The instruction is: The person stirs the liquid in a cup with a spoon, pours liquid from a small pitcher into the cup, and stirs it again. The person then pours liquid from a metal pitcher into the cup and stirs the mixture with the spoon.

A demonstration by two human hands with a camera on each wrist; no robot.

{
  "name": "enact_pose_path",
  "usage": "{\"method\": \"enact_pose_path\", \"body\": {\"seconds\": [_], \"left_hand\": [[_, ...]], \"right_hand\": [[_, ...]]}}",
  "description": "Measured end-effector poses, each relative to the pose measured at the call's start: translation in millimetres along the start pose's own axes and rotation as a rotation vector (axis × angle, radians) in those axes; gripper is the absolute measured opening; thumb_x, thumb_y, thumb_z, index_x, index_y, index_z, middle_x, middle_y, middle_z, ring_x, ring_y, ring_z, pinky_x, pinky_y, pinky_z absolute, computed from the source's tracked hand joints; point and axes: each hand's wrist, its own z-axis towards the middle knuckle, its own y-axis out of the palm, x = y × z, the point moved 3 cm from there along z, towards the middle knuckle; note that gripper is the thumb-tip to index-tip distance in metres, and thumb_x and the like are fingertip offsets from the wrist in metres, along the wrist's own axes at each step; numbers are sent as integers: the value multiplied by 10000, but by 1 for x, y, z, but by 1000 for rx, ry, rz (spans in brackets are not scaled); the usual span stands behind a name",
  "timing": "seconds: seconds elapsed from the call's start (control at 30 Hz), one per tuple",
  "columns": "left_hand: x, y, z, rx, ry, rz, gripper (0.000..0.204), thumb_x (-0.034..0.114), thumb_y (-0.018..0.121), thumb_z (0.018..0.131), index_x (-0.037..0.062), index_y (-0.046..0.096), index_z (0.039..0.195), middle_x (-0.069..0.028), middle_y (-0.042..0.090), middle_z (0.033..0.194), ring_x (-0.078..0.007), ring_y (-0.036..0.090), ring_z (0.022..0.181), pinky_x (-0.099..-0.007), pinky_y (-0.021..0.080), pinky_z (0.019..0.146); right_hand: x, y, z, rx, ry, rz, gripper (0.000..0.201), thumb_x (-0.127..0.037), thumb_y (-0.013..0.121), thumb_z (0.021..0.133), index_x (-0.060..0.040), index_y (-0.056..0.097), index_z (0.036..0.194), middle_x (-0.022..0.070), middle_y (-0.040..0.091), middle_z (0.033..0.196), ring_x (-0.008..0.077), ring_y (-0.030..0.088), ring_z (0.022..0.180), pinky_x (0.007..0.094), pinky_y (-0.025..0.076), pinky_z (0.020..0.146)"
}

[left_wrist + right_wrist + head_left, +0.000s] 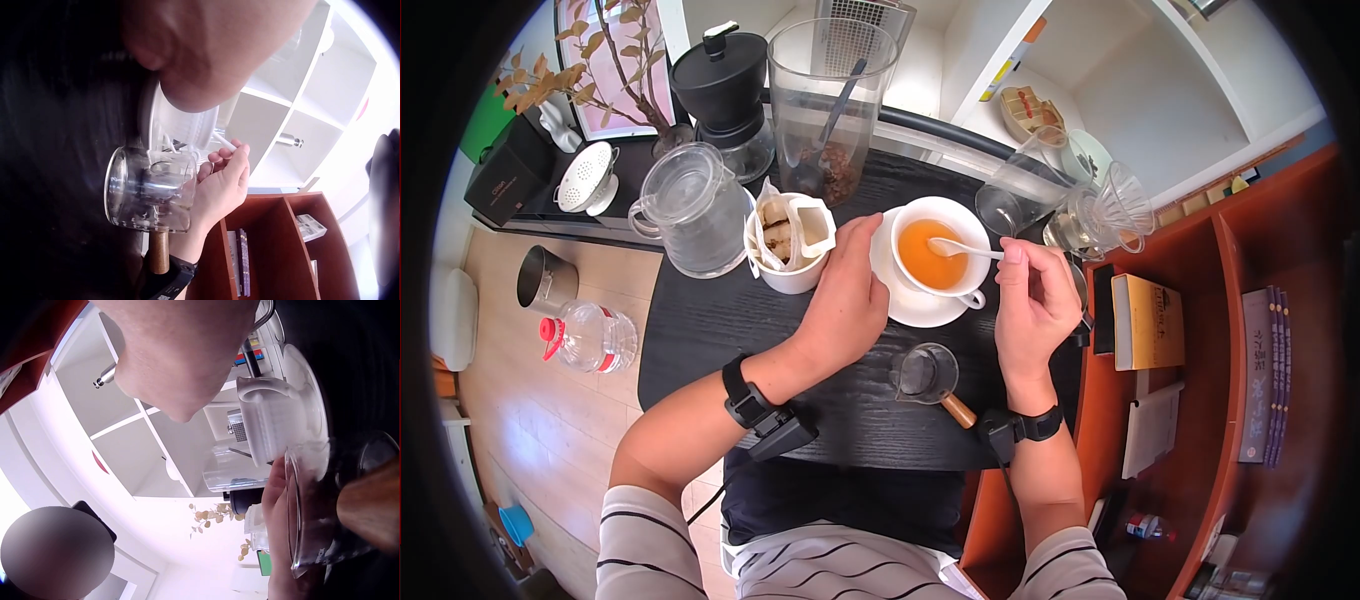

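A white cup (943, 243) of orange-brown liquid stands on a white saucer (900, 309). My right hand (1038, 305) pinches the handle of a white spoon (967, 249), whose bowl is in the liquid; the left wrist view also shows the spoon handle (224, 142) at the right fingertips. At the saucer's left edge rests my left hand (840, 310), its fingers fairly straight, between the saucer and a white cup holding a paper drip bag (782, 235). In the right wrist view, the cup (269, 419) hides part of the left hand (279, 512).
Nearer the body stands a small glass pitcher (926, 373) with a wooden handle. Behind the left hand are a glass server (692, 210), a black grinder (720, 90) and a tall clear container (830, 110). Glassware (1100, 215) stands at the back right, beside a reddish-brown bookshelf (1225, 300).
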Motion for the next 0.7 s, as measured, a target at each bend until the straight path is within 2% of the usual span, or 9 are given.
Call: {"method": "enact_pose_path", "body": {"seconds": [0.2, 0.27, 0.37, 0.5, 0.57, 0.7], "left_hand": [[0, 0, -1, -12, -8, 7, 688, -143, 507, 849, -40, 427, 1524, -272, 507, 1460, -445, 508, 1378, -457, 407, 1180], [0, 0, -1, -4, 6, 14, 696, -150, 502, 837, -39, 431, 1520, -269, 514, 1447, -444, 520, 1353, -450, 422, 1156], [0, -1, 0, -8, -12, 7, 686, -149, 503, 839, -40, 437, 1514, -265, 522, 1436, -441, 532, 1334, -440, 438, 1134], [-2, 0, 0, -6, -15, -6, 676, -151, 500, 844, -42, 441, 1508, -263, 528, 1424, -440, 545, 1312, -436, 448, 1119], [-3, 0, -1, -10, -28, -20, 667, -154, 493, 849, -45, 441, 1506, -266, 533, 1419, -439, 551, 1309, -438, 447, 1125], [-1, 0, 0, 0, -5, -5, 657, -151, 488, 857, -47, 441, 1504, -271, 538, 1414, -442, 550, 1312, -447, 442, 1133]], "right_hand": [[0, 0, 0, -6, 16, -11, 73, -32, 715, 1039, 28, 752, 1055, 55, 706, 940, 65, 610, 721, 219, 504, 626], [6, 4, -2, 38, 40, 144, 46, -14, 779, 985, 21, 764, 1010, 12, 665, 842, 35, 487, 653, 209, 369, 567], [8, 8, -4, -39, 117, 240, 51, -16, 781, 984, 21, 766, 1016, 13, 667, 834, 34, 497, 656, 209, 381, 574], [1, 11, -1, -40, 79, 228, 48, -17, 780, 985, 15, 771, 1019, 7, 661, 825, 30, 492, 650, 206, 375, 573], [-2, 5, 2, 34, 23, 69, 37, -18, 778, 988, 7, 769, 1014, 8, 672, 823, 29, 493, 644, 204, 376, 569], [8, 0, -2, 49, 58, 61, 38, -22, 776, 991, 10, 761, 1005, 19, 693, 827, 33, 501, 638, 205, 386, 566]]}}
